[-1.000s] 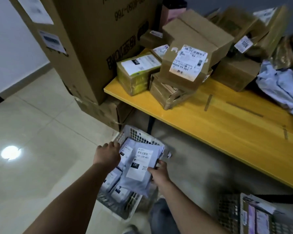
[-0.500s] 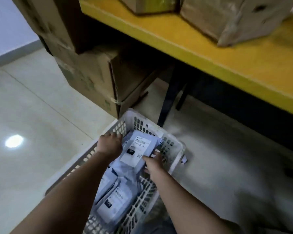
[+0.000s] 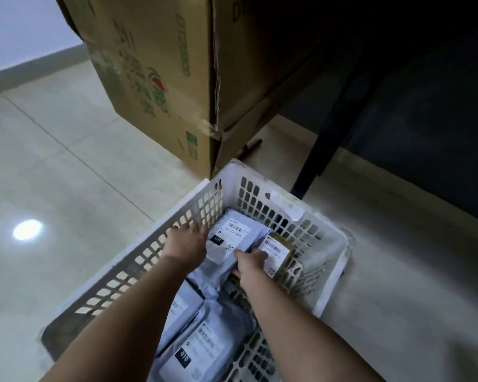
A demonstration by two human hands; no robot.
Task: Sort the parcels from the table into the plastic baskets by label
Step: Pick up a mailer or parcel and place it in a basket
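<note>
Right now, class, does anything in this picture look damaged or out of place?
Yes. The large brown cardboard box behind the white plastic basket has a torn, frayed corner edge with ragged tape. Inside the basket, the grey mailer bag labelled 231 lies at an angle under both hands, not yet flat.
</note>
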